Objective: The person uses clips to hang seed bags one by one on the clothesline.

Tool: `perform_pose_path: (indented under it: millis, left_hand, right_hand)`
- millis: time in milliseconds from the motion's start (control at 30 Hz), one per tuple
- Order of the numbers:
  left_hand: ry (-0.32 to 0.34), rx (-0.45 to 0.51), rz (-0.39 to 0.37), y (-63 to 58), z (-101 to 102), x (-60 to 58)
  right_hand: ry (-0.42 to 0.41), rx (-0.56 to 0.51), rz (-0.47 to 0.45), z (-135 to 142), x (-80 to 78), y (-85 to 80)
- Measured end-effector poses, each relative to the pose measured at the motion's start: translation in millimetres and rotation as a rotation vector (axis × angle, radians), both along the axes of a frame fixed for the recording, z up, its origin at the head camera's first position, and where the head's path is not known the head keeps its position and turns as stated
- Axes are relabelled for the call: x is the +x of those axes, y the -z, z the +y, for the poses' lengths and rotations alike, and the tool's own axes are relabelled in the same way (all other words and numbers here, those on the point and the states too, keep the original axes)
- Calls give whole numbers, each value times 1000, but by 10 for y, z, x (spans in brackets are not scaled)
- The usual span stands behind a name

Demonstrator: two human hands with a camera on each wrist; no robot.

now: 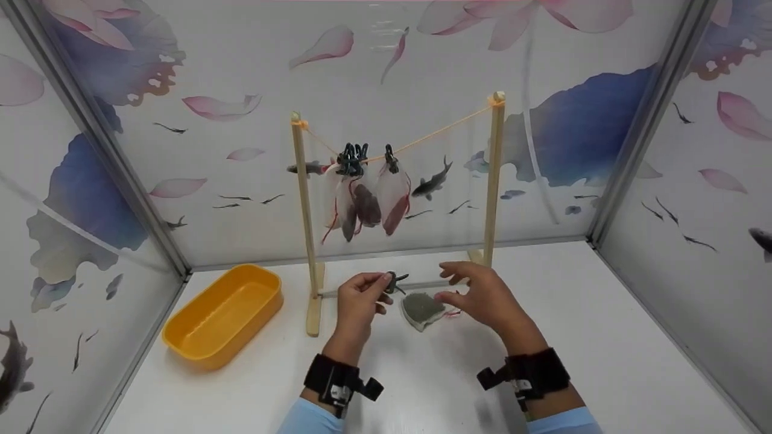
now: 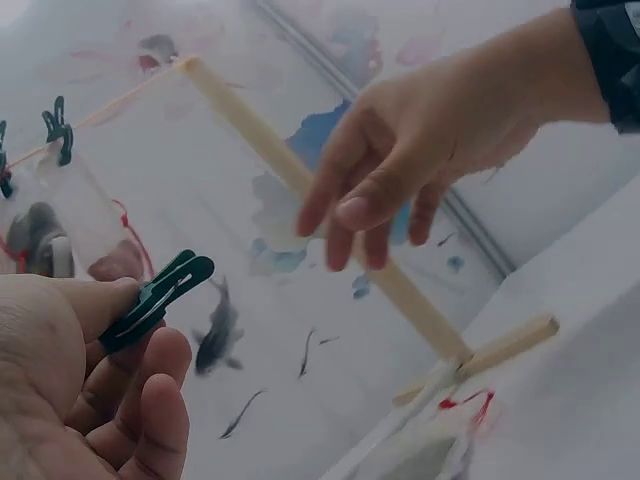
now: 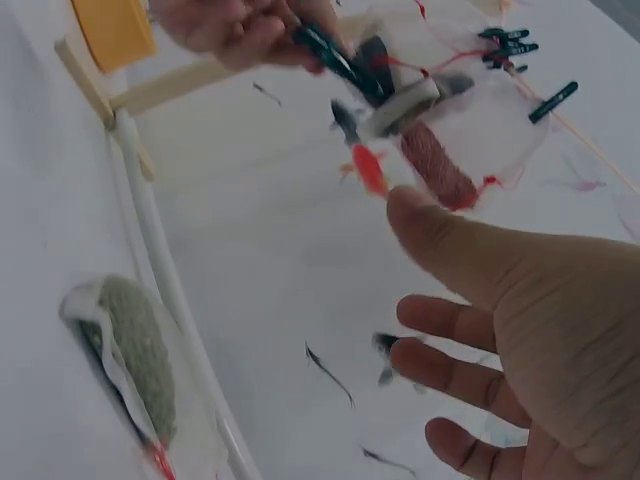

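Between thumb and fingers, my left hand [image 1: 357,301] pinches a dark green clothespin [image 2: 160,298] by one end, its other end pointing outward. My right hand [image 1: 482,296] hovers with parted, slightly bent fingers and holds nothing. Close to its thumb in the head view, a white mesh drawstring pouch [image 1: 422,308] with grey-green filling lies on the table, its red string towards the right. In the right wrist view that pouch [image 3: 135,345] lies near a pale crossbar. Behind the hands, several similar pouches [image 1: 395,202] with dark or reddish contents hang from clothespins [image 1: 351,160].
An orange cord [image 1: 446,128] sags between two wooden posts, the left post [image 1: 305,205] and the right post [image 1: 494,181], which stand on wooden feet. A yellow tub [image 1: 226,316] sits at the left. Patterned panels enclose the white table [image 1: 615,337] at the back and sides.
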State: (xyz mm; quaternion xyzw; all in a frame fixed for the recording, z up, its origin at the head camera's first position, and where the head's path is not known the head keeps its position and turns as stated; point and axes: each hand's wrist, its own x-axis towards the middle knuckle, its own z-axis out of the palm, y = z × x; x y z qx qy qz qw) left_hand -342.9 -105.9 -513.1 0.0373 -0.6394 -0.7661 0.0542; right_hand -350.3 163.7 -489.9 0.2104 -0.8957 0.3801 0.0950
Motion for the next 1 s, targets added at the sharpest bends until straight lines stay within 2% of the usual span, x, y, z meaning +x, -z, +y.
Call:
perform_pose_path:
  millis: [133,267,467,567,633,667,733,867,933,1000]
  left_hand:
    - [49,92,-68,5,257,-22]
    - [110,152,-107,-12,408,-40]
    - [144,200,-137,-50,502,-92]
    - [132,139,-130,-35,549,-163]
    - [116,27,-106,13,589,-229]
    - [112,-69,-84,50,608,-267]
    - [116,-315,-35,142,650,-324]
    - [160,-908,135,358,697,-366]
    - [183,-1117,208,450,698,-355]
    - [201,-1235,225,512,687,-339]
  right_hand:
    - [-100,-54,113,-188,88,-29]
    - [-132,-114,166,-236,104,-33]
    - [-108,-113,222,-197,64,-39]
    - [-76,-93,216,-169,34,-53]
    - [-40,-87,220,-136,22,-61]
    - [-18,-88,229,-116,18,-61]
    - [27,-88,255,-74,12,-61]
    - [103,-96,289,1,-10,-40]
    - [123,-103,277,21,-22,-36]
    - [131,-113,253,33,-37,-31]
